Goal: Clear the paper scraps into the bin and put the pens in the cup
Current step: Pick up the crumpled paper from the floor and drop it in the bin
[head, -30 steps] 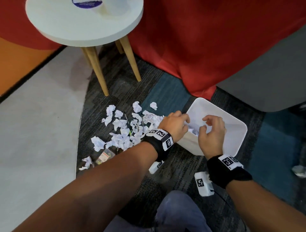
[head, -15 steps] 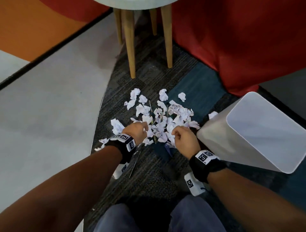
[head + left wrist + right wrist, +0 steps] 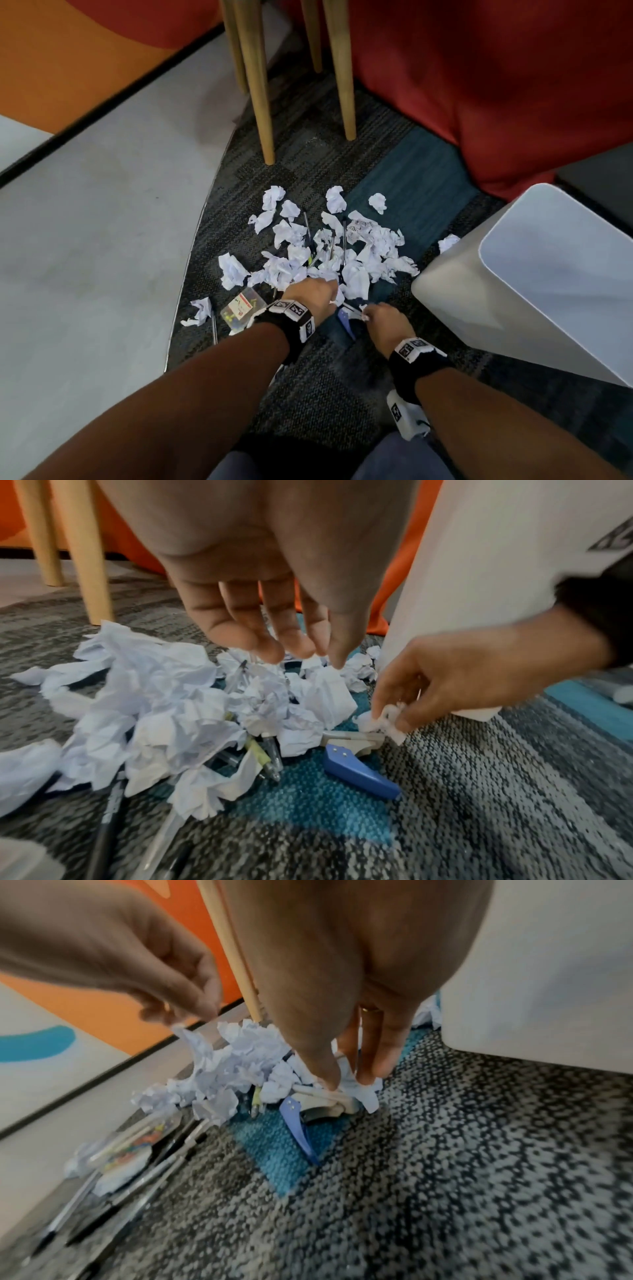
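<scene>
White plastic, the bin (image 3: 534, 284) stands at the right on the carpet (image 3: 325, 383), and both hands, which a second ago were at its mouth, are back down at the heap of paper scraps (image 3: 318, 253) beside it, so one load appears to have gone in and another pick-up is beginning, with most of the paper yet to clear. The left hand (image 3: 310, 291) hangs over the pile with fingers extended and slightly spread, gripping nothing that the left wrist view can show; the right hand (image 3: 385, 323) pinches a small scrap (image 3: 383, 722) just beside a blue stapler (image 3: 359, 773). From above the pens (image 3: 330, 240) are thin dark lines half buried in paper, whereas the wrist views show several lying bare on the carpet and a clear packet (image 3: 137, 1139) of coloured bits. No cup appears in any view.
</scene>
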### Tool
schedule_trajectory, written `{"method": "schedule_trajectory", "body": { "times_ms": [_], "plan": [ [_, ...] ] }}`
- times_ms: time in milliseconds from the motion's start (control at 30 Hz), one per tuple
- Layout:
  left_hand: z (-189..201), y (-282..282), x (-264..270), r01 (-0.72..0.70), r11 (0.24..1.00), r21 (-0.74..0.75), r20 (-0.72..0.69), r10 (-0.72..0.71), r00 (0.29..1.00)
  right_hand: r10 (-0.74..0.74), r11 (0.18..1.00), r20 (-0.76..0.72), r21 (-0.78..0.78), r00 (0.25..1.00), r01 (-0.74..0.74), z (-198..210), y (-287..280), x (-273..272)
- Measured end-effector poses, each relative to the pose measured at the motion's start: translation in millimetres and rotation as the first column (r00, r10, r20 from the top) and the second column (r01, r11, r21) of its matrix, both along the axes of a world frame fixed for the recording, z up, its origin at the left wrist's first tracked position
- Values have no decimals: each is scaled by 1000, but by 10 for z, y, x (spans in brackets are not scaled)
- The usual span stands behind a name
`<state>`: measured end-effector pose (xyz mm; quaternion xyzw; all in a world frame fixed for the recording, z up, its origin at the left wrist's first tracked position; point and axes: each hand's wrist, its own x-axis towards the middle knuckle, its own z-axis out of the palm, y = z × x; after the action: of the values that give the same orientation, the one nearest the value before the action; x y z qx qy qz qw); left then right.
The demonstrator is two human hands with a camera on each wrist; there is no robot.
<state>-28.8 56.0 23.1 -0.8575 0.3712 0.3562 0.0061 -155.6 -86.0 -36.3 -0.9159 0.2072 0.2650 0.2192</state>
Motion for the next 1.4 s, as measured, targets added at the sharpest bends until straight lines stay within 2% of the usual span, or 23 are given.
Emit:
{"method": "schedule_trajectory", "body": {
  "times_ms": [200, 333, 500, 667, 733, 933, 1100, 1233, 1400],
  "plan": [
    [-201, -256, -113, 75, 994, 78, -32, -72, 997, -212, 972, 160, 132, 964, 192, 234, -242, -269],
    [-401, -334, -130, 99, 990, 97, -69, -93, 993, -305, 942, 246, 221, 920, 253, 323, -283, -486],
    [-517, -425, -103, 84, 980, 181, -87, -69, 994, -337, 915, 216, 304, 916, 264, 302, -190, -651],
    [-518, -430, -178, 97, 962, 254, -89, -76, 993, -350, 907, 261, 334, 900, 256, 322, -97, -654],
    [-478, -380, -216, 62, 961, 269, -50, -51, 997, -344, 909, 273, 337, 898, 245, 356, -58, -656],
    [-57, -166, -191, -46, 983, 178, -14, 49, 999, -331, 914, 283, 334, 900, 231, 724, 33, -650],
    [455, -121, -123, -184, 979, 90, -76, 191, 979, -178, 956, 284, 276, 942, 98, 1157, 126, -609],
    [829, -124, -62, -214, 977, -5, -64, 213, 975, -121, 970, 312, 240, 942, 45, 1443, 105, -513],
    [1159, -164, 22, -221, 974, -44, -87, 216, 972, -159, 970, 343, 230, 926, 81, 1677, -29, -360]
  ]
}}
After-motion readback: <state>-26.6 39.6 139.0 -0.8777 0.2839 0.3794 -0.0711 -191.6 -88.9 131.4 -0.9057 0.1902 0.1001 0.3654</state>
